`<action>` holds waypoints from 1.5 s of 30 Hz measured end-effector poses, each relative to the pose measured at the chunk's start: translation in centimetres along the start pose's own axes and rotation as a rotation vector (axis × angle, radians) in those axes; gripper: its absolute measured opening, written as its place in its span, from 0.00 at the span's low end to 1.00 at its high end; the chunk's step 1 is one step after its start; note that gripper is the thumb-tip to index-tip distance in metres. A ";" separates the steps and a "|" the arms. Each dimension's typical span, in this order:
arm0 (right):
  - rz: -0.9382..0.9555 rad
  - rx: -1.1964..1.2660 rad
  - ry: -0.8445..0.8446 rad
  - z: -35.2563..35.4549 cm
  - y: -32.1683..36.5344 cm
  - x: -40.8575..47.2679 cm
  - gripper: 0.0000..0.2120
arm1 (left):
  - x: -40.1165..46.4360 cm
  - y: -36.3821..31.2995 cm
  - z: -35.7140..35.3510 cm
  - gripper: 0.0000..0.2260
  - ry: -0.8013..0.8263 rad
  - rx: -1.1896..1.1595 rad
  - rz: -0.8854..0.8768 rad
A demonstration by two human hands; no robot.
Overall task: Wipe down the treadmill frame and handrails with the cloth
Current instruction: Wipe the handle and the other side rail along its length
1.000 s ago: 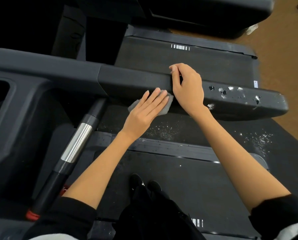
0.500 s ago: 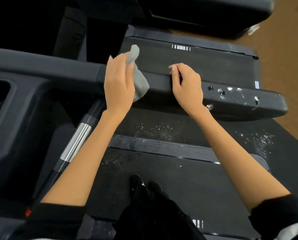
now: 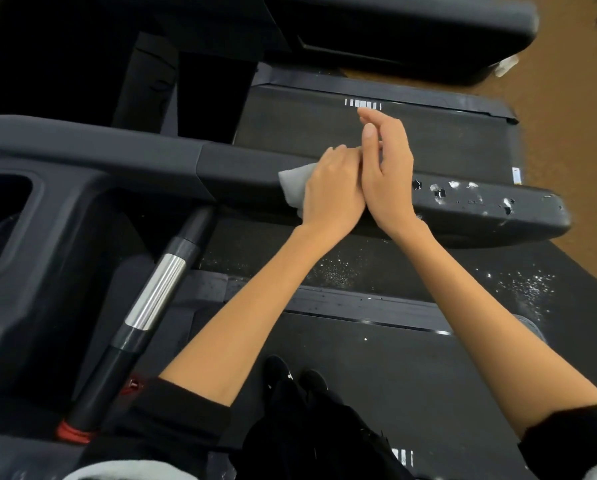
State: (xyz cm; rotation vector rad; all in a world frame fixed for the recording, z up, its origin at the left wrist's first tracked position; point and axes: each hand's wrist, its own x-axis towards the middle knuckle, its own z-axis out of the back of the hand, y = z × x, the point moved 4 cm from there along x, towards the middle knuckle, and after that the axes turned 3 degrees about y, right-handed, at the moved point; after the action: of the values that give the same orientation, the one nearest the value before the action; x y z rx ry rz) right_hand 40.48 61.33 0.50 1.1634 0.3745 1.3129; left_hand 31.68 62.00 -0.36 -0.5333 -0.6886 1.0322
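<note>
The small grey soft cloth [image 3: 295,183] lies on the long dark plastic handrail [image 3: 480,206] of the treadmill, near its middle. The left hand [image 3: 333,194] is closed over the cloth and presses it down on the rail. The right hand [image 3: 387,168] is open with straight fingers, holding nothing, and its side touches the left hand.

The cloth looks light and floppy. It would bunch up easily, so it is best gripped in a wad under the palm. The rail looks hard and smooth, so the cloth should slide well.

Half a second ago the left hand held the cloth up, farther left on the rail. Now it has come down beside the right hand. The right hand was curled over the rail then; now it has let go. White specks [image 3: 453,185] near the rail's end are not yet wiped.
</note>
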 end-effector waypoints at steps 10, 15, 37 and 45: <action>0.008 -0.486 0.150 -1.8 0.4 -3.6 0.33 | 1.7 3.2 3.6 0.16 -0.158 -0.588 0.312; 0.003 -0.736 0.176 -3.7 0.0 -3.6 0.41 | 2.6 6.0 5.2 0.17 -0.043 0.032 0.171; 0.767 -1.213 0.175 3.7 -6.5 -8.4 0.34 | 1.3 4.4 0.6 0.20 0.113 0.471 -0.046; 0.652 -1.244 0.113 10.3 -10.6 -9.5 0.37 | 1.6 3.8 -0.6 0.19 0.098 0.498 -0.021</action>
State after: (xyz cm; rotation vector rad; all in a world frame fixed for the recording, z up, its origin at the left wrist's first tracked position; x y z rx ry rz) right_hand 51.55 50.17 -7.28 0.1129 -0.7518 1.7314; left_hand 30.41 65.03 -3.00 -0.1409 -0.3297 1.1027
